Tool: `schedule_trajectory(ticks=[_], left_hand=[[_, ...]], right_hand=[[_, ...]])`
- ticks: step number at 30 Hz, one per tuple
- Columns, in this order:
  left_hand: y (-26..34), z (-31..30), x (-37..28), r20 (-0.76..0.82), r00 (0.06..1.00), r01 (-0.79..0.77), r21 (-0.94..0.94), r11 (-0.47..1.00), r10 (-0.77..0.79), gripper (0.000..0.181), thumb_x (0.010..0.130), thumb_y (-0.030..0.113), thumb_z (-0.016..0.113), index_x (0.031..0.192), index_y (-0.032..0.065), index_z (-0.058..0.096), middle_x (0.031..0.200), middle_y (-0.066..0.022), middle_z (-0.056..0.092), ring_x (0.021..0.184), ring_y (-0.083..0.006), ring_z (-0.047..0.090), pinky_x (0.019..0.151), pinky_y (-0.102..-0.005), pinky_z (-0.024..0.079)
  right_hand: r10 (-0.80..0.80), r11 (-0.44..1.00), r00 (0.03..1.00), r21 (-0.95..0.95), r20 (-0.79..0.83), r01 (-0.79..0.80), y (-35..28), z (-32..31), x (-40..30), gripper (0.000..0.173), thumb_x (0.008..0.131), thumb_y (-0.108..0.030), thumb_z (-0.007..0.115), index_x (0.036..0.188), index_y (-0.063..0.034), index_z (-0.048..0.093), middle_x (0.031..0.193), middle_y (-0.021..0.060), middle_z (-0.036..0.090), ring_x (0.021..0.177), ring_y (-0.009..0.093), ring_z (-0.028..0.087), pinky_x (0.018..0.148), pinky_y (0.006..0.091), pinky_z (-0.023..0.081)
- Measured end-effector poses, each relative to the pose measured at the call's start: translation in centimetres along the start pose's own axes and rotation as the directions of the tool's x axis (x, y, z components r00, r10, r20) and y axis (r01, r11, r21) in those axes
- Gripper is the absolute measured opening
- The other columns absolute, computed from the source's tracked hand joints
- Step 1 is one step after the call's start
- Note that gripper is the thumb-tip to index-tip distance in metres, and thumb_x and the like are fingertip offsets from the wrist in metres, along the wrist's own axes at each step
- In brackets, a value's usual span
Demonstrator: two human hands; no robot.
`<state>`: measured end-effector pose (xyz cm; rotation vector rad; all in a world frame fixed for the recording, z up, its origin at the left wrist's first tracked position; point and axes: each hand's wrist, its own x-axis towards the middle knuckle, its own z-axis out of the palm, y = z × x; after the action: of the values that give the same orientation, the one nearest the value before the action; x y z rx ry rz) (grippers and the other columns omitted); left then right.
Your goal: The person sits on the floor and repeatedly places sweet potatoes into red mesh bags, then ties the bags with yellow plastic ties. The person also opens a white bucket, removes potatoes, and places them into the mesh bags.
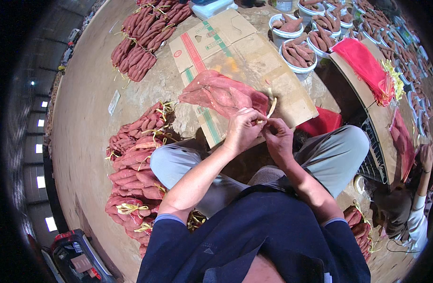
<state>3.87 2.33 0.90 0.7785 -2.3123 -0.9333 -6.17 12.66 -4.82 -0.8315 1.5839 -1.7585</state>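
A red mesh bag of sweet potatoes (221,93) lies on a flattened cardboard box (252,46) in front of me. At the bag's gathered end, my left hand (245,126) pinches the mesh and a pale yellow tie (272,108). Close beside it, almost touching, my right hand (277,136) has its fingertips closed at the same tie; part of the tie sticks up between the hands. The exact shape of the tie under the fingers is hidden.
Tied bags of sweet potatoes (135,177) are stacked at left, with more (142,46) beyond. White buckets of sweet potatoes (298,58) stand at upper right. Red mesh bags (365,67) and yellow ties (393,79) lie on cardboard at right, near another person's arm (423,177).
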Motion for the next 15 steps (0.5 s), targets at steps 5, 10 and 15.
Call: schedule_trajectory(ticks=[5, 10, 15], left_hand=[[-0.5, 0.1, -0.3, 0.019, 0.974, -0.227, 0.162, 0.96, 0.227, 0.02, 0.072, 0.004, 0.074, 0.091, 0.0066, 0.075, 0.079, -0.0091, 0.064, 0.079, -0.0297, 0.062, 0.07, -0.0398, 0.051], [0.4, -0.6, 0.2, 0.113, 0.942, -0.336, 0.387, 0.859, 0.317, 0.012, 0.074, 0.012, 0.073, 0.084, 0.0068, 0.071, 0.081, -0.012, 0.063, 0.081, -0.0337, 0.061, 0.072, -0.0449, 0.05], [-0.7, -0.1, 0.3, 0.287, 0.951, 0.058, 0.202, 0.978, -0.116, 0.012, 0.084, 0.014, 0.07, 0.088, 0.0025, 0.072, 0.084, -0.0147, 0.067, 0.084, -0.0316, 0.066, 0.076, -0.0417, 0.052]], right_hand=[[-0.096, 0.945, 0.994, -0.308, 0.057, 0.109, -0.2, -0.4, 0.2, 0.012, 0.086, 0.002, 0.066, 0.098, 0.0011, 0.065, 0.09, 0.0141, 0.062, 0.077, 0.025, 0.063, 0.072, 0.0343, 0.051], [-0.183, 0.901, 0.982, -0.391, 0.048, 0.187, -0.4, -0.6, 0.1, 0.012, 0.086, 0.004, 0.062, 0.097, -0.0001, 0.06, 0.09, 0.0177, 0.06, 0.081, 0.036, 0.062, 0.072, 0.0414, 0.051], [-0.257, 0.88, 0.965, -0.401, 0.049, 0.255, -0.2, -0.7, 0.3, 0.009, 0.089, 0.001, 0.064, 0.097, -0.0002, 0.059, 0.089, 0.0175, 0.06, 0.078, 0.034, 0.062, 0.071, 0.0413, 0.05]])
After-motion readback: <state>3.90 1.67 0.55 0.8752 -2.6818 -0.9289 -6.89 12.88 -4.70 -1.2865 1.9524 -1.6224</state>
